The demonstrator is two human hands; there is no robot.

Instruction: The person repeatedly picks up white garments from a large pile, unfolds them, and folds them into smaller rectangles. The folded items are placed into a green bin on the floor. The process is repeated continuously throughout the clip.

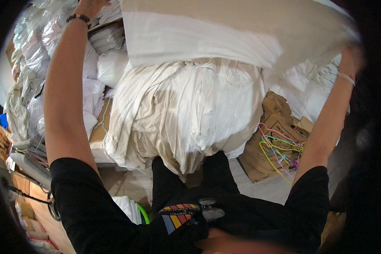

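Note:
A white cloth (203, 35) is spread wide across the top of the view, its right side blurred. My right hand (351, 62) is raised at the cloth's right edge and blurred, so its grip is unclear. At the top left, my left hand (93, 6) is partly cut off by the picture's edge, near the cloth's left side; its fingers do not show clearly. Below the raised cloth, a large heap of white and cream fabric (190, 111) lies right in front of my legs, its folds hanging down over the near side.
Clear plastic bags of white items (35, 41) are piled at the left. To the right, coloured plastic hangers (281, 146) lie on brown printed packaging (257, 158), beside more white fabric (301, 89). A green-rimmed container (143, 212) with white material stands on the floor beside me.

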